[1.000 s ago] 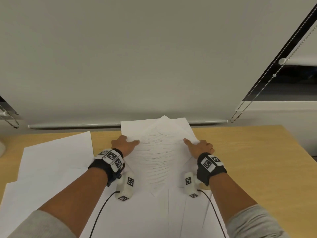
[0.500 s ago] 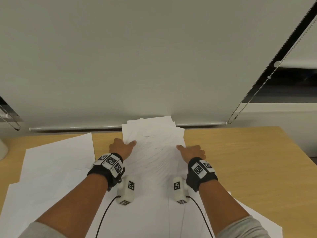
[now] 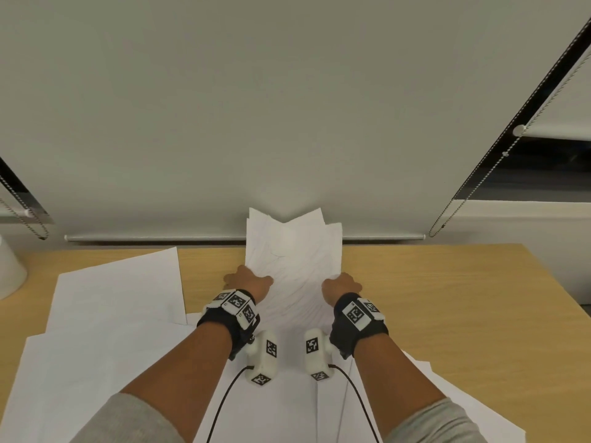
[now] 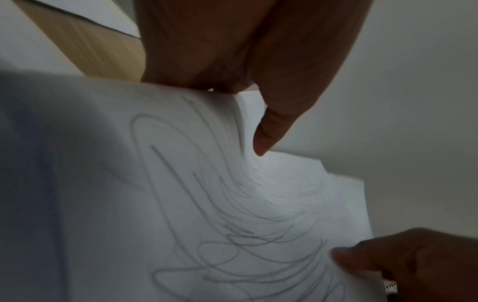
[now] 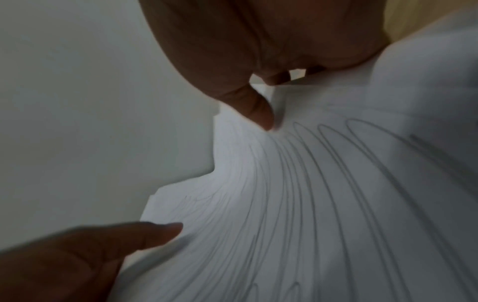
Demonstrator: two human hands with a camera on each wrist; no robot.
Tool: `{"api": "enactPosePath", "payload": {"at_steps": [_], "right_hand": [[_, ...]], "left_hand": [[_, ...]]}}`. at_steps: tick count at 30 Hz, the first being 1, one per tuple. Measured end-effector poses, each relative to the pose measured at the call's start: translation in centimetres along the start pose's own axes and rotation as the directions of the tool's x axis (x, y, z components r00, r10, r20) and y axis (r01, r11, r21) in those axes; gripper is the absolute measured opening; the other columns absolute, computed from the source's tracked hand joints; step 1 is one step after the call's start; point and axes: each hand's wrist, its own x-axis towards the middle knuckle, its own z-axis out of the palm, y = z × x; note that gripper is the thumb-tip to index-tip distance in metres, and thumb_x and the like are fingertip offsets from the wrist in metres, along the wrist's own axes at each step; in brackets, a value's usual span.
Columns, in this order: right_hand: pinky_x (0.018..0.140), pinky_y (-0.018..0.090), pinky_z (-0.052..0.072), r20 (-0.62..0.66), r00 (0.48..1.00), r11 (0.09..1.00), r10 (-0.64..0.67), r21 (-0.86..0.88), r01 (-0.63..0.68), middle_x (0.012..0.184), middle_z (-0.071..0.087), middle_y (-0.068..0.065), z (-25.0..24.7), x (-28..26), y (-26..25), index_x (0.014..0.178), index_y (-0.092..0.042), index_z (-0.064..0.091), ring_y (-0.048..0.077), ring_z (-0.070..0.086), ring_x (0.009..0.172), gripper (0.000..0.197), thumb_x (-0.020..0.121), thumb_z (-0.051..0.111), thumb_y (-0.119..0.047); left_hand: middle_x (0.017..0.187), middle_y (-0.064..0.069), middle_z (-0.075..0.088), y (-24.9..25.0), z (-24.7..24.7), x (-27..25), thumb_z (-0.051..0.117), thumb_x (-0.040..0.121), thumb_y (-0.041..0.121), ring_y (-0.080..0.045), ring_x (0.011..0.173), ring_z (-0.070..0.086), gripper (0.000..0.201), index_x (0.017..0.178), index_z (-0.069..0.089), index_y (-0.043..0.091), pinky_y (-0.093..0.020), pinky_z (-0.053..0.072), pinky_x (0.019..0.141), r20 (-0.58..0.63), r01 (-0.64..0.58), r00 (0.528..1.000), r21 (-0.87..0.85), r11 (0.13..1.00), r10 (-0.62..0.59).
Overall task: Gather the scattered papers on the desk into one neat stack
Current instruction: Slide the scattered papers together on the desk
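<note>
A bundle of white sheets (image 3: 294,266) with pencil scribbles on the top page stands tilted up off the wooden desk (image 3: 447,298), its top corners uneven against the blind. My left hand (image 3: 248,279) grips the bundle's left edge, thumb on the front face. My right hand (image 3: 340,284) grips the right edge the same way. In the left wrist view the scribbled sheet (image 4: 220,214) fills the frame under my left thumb (image 4: 269,132). The right wrist view shows the sheet (image 5: 323,194) pinched by my right thumb (image 5: 261,114).
More loose white sheets (image 3: 112,314) lie spread over the desk's left and near side, under my forearms, and some poke out at the near right (image 3: 447,404). A white round object (image 3: 9,270) stands at the far left. A roller blind (image 3: 287,107) hangs behind the desk.
The bundle has been lifted from lying flat to standing more upright. Both hands have slid closer together and squeezed the fanned sheets into a narrower bundle.
</note>
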Motion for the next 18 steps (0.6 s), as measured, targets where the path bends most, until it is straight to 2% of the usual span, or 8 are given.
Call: {"api": "enactPosePath", "payload": {"at_steps": [3,5,7,9,11,14,16,18], "right_hand": [[0.090,0.033,0.044,-0.009,0.986,0.978,-0.166,0.128,0.166,0.132,0.053,0.022,-0.3,-0.5,-0.2,0.129,0.003,0.046,0.035,0.053,0.117,0.037,0.092,0.042,0.000],[0.084,0.031,0.045,-0.037,0.964,0.939,-0.263,0.218,0.265,0.127,0.057,0.021,-1.1,-1.4,-0.3,0.124,0.002,0.050,0.033,0.057,0.110,0.034,0.091,0.043,0.002],[0.081,0.029,0.048,-0.065,0.938,0.870,-0.341,0.356,0.341,0.125,0.059,0.019,-2.4,-2.4,-0.8,0.123,0.000,0.051,0.027,0.057,0.101,0.032,0.091,0.048,0.003],[0.085,0.034,0.050,-0.080,0.916,0.758,-0.394,0.534,0.373,0.124,0.060,0.018,-4.0,-3.7,-1.7,0.122,-0.002,0.052,0.025,0.058,0.100,0.032,0.091,0.049,0.004],[0.094,0.042,0.049,-0.098,0.890,0.660,-0.445,0.635,0.401,0.121,0.062,0.014,-5.6,-5.3,-2.7,0.121,-0.007,0.054,0.029,0.060,0.106,0.032,0.091,0.051,0.003],[0.093,0.040,0.051,-0.130,0.833,0.549,-0.537,0.697,0.462,0.110,0.067,0.004,-7.9,-8.5,-4.3,0.117,-0.013,0.056,0.026,0.063,0.107,0.032,0.090,0.052,0.003],[0.092,0.038,0.052,-0.132,0.785,0.478,-0.605,0.728,0.491,0.108,0.067,0.001,-9.5,-11.3,-5.3,0.111,-0.015,0.058,0.022,0.064,0.102,0.030,0.090,0.051,0.005],[0.093,0.039,0.052,-0.095,0.731,0.426,-0.675,0.759,0.492,0.111,0.066,0.004,-11.0,-14.3,-5.9,0.109,-0.014,0.057,0.023,0.064,0.103,0.029,0.091,0.049,0.006]], "left_hand": [[0.151,-0.018,0.024,0.0,0.1,-0.5,0.059,0.088,0.037,-0.037,0.137,0.029,0.070,0.145,0.027,0.011,-0.045,0.031,0.110,-0.030,-0.058,0.998,0.025,0.998,0.059],[0.148,-0.017,0.035,-0.6,-0.6,-0.2,0.061,0.088,0.034,-0.036,0.133,0.040,0.067,0.143,0.031,0.011,-0.044,0.037,0.109,-0.021,-0.122,0.993,-0.141,0.983,0.120],[0.137,-0.015,0.053,-1.2,-2.3,-0.1,0.067,0.085,0.026,-0.033,0.123,0.053,0.058,0.135,0.044,0.008,-0.044,0.044,0.104,-0.072,-0.225,0.974,-0.414,0.882,0.215],[0.128,-0.011,0.062,-1.3,-4.8,-1.0,0.072,0.082,0.025,-0.032,0.116,0.060,0.051,0.127,0.054,0.010,-0.047,0.048,0.101,-0.133,-0.299,0.952,-0.580,0.758,0.274],[0.126,-0.006,0.064,-0.8,-7.5,-2.6,0.071,0.083,0.025,-0.028,0.111,0.062,0.047,0.126,0.056,0.011,-0.044,0.050,0.097,-0.168,-0.403,0.908,-0.603,0.689,0.384],[0.122,-0.001,0.063,0.5,-11.3,-5.9,0.073,0.082,0.023,-0.019,0.105,0.063,0.051,0.125,0.050,0.010,-0.035,0.051,0.091,-0.241,-0.549,0.822,-0.579,0.603,0.516],[0.111,0.005,0.063,0.9,-14.1,-8.4,0.074,0.081,0.020,-0.011,0.095,0.064,0.052,0.121,0.040,0.014,-0.028,0.054,0.083,-0.285,-0.587,0.792,-0.597,0.546,0.540],[0.109,0.007,0.067,0.7,-16.5,-11.2,0.073,0.081,0.018,-0.009,0.094,0.068,0.050,0.122,0.044,0.014,-0.026,0.057,0.079,-0.247,-0.575,0.770,-0.668,0.472,0.588]]}}
